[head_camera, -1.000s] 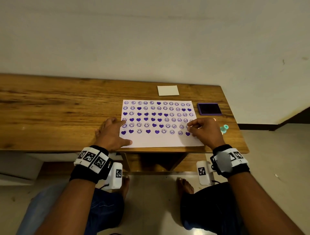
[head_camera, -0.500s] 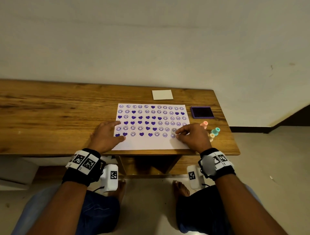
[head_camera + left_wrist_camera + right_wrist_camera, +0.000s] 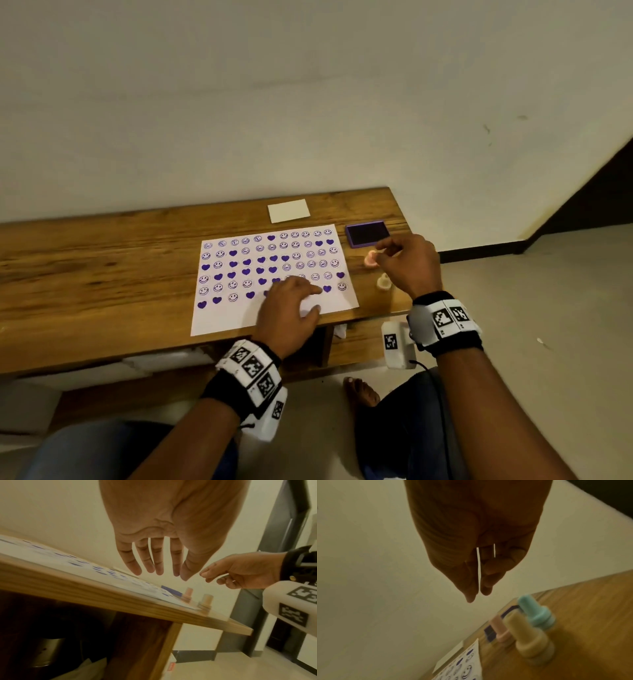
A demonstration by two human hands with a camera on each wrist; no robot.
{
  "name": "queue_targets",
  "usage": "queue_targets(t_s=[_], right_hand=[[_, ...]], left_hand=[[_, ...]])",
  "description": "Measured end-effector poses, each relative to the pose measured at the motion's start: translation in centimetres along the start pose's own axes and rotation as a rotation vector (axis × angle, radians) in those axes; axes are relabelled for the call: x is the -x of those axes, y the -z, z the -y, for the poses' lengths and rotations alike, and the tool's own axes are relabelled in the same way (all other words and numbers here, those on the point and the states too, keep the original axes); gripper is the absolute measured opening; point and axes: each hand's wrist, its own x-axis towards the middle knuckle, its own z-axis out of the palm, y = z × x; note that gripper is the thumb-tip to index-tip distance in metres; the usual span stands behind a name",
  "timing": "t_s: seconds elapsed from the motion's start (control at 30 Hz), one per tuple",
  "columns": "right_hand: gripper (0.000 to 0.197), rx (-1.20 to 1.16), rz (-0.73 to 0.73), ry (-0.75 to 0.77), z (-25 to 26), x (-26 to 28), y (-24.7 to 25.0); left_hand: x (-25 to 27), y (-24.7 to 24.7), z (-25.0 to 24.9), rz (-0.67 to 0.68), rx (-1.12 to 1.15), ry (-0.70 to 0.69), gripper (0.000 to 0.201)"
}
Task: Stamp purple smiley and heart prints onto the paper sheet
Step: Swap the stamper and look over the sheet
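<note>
The white paper sheet (image 3: 222, 318) lies on the wooden table (image 3: 102, 274), with rows of purple smiley and heart prints across it. My left hand (image 3: 313, 299) is over the sheet's lower right part, fingers straight and spread; in the left wrist view the left hand (image 3: 159, 572) looks slightly above the paper. My right hand (image 3: 382, 255) hovers right of the sheet with loosely bent fingers and holds nothing. Below it stand a pink stamp (image 3: 371, 259) and a cream stamp (image 3: 383, 282). A teal stamp (image 3: 534, 614) shows only in the right wrist view. The purple ink pad (image 3: 367, 233) lies open just behind.
A small white card (image 3: 288, 210) lies behind the sheet near the wall. The stamps stand close to the table's right end and front edge. The left half of the table is bare wood. My knees and one bare foot (image 3: 361, 392) are below the front edge.
My left hand has moved from the sheet's left edge to its lower right part. My right hand has left the paper and risen over the stamps. The head view has swung right.
</note>
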Motion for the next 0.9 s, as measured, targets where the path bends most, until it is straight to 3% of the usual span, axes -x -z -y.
queue_targets(t_s=[0.1,0.27,0.47,0.6,0.73,0.83,0.9], right_hand=[[0.024,0.08,0.081,-0.007,-1.2,0.5,1.4],[0.028,0.185,0.174,0.027,-2.0,1.0,1.1],[0.019,0.137,0.2,-0.003,-2.3,1.0,-0.2],[0.007,-0.132,0.234,-0.081,-2.7,0.0,0.4],[0.007,-0.494,0.183,-0.196,-3.0,-0.1,1.5],[0.004,-0.58,0.17,-0.193,-3.2,-0.1,1.6],[0.003,-0.632,0.171,-0.2,-3.3,-0.2,1.7]], left_hand=[[-1.8,-2.3,-2.7,0.059,0.005,-0.051,0.032],[-4.5,-4.9,-5.4,0.135,0.068,0.016,0.036],[-6.6,-6.3,-6.6,0.197,0.056,0.018,0.049],[-7.2,-6.6,-7.0,0.204,0.104,0.026,0.04],[-7.4,-6.3,-7.3,0.166,0.338,0.064,0.029],[-7.5,-6.3,-7.5,0.205,0.532,0.121,0.036],[-7.5,-6.2,-7.5,0.155,0.631,0.169,0.04]])
